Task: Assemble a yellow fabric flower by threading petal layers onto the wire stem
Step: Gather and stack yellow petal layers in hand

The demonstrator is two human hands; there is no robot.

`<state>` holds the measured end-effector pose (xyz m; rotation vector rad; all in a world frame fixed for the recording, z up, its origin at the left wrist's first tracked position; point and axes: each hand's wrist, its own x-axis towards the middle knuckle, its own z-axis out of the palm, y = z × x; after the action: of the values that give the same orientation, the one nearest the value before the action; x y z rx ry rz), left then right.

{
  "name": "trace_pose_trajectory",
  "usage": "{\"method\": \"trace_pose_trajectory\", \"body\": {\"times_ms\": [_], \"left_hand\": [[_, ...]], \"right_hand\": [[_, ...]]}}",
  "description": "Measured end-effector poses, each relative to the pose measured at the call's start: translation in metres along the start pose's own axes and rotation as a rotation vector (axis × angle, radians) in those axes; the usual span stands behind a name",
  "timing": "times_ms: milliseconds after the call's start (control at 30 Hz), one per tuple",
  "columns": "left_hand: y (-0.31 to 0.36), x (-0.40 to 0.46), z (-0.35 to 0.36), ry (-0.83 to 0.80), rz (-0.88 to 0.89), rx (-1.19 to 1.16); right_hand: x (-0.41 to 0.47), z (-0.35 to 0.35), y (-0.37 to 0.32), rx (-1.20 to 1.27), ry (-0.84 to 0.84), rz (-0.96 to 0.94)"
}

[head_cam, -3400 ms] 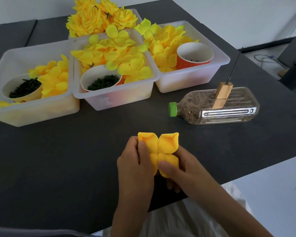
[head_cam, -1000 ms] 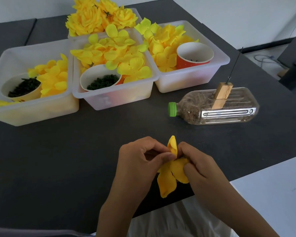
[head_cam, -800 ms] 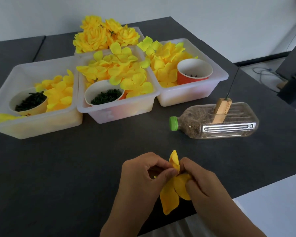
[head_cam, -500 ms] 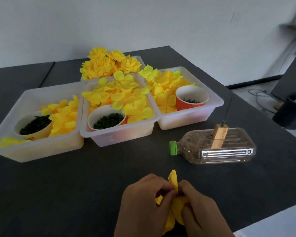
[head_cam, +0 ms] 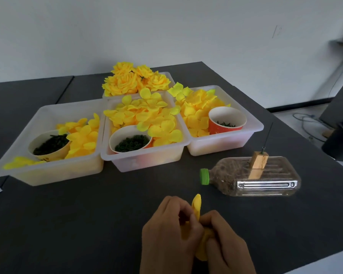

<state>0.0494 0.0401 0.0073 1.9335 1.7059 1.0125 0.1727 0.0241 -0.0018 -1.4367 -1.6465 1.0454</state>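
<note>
A yellow fabric petal layer (head_cam: pixel 196 204) is folded between my two hands at the near edge of the table. My left hand (head_cam: pixel 166 234) pinches it from the left and my right hand (head_cam: pixel 226 248) pinches it from the right; one petal tip sticks up between them. The thin wire stem (head_cam: pixel 267 135) stands upright in a wooden block (head_cam: pixel 258 162) set in a plastic bottle (head_cam: pixel 251 177) lying on its side, up and to the right of my hands.
Three clear bins hold loose yellow petals: left (head_cam: pixel 48 171), middle (head_cam: pixel 147 161), right (head_cam: pixel 226 144). Each has a paper cup of dark green parts. Finished yellow flowers (head_cam: pixel 135 80) lie in a bin behind. A dark bin (head_cam: pixel 341 143) stands off the table's right.
The flat petal layer has been folded between my fingers. The camera has tilted upward, so my hands sit lower in view and the wall shows.
</note>
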Motion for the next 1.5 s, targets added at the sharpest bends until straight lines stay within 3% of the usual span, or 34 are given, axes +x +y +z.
{"method": "trace_pose_trajectory", "body": {"times_ms": [100,200,367,433,600,733,967,1100,1267,1400,1500], "left_hand": [[-0.010,-0.003,0.001,-0.020,0.006,0.009],[-0.019,-0.005,-0.001,-0.063,0.138,0.045],[-0.035,-0.016,-0.003,-0.068,0.145,-0.020],[-0.039,-0.018,-0.004,-0.053,0.151,-0.018],[-0.047,-0.024,-0.002,0.081,0.037,-0.003],[-0.053,-0.029,-0.002,0.200,-0.135,-0.087],[-0.025,-0.026,0.006,0.176,-0.216,-0.262],[-0.022,-0.026,0.007,0.295,-0.263,-0.335],[-0.028,-0.018,-0.003,0.333,-0.545,-0.849],[-0.035,-0.015,-0.009,0.324,-0.570,-1.100],[-0.035,-0.018,-0.009,0.398,-0.707,-1.213]], "right_hand": [[0.007,0.004,-0.002,0.178,-0.101,0.052],[0.017,0.003,0.002,0.233,-0.226,0.133],[0.024,0.004,0.011,0.376,-0.403,0.314],[0.022,0.008,0.012,0.334,-0.362,0.290],[0.012,0.025,0.016,-0.103,-0.056,0.055],[0.010,0.025,0.027,-0.058,0.295,0.036],[0.016,0.031,0.019,0.137,0.029,0.245],[0.020,0.026,0.022,0.165,0.039,0.356],[0.019,0.011,0.020,0.385,0.082,0.456],[0.019,-0.003,0.030,0.297,0.132,0.403],[0.018,-0.011,0.025,0.287,0.265,0.326]]}}
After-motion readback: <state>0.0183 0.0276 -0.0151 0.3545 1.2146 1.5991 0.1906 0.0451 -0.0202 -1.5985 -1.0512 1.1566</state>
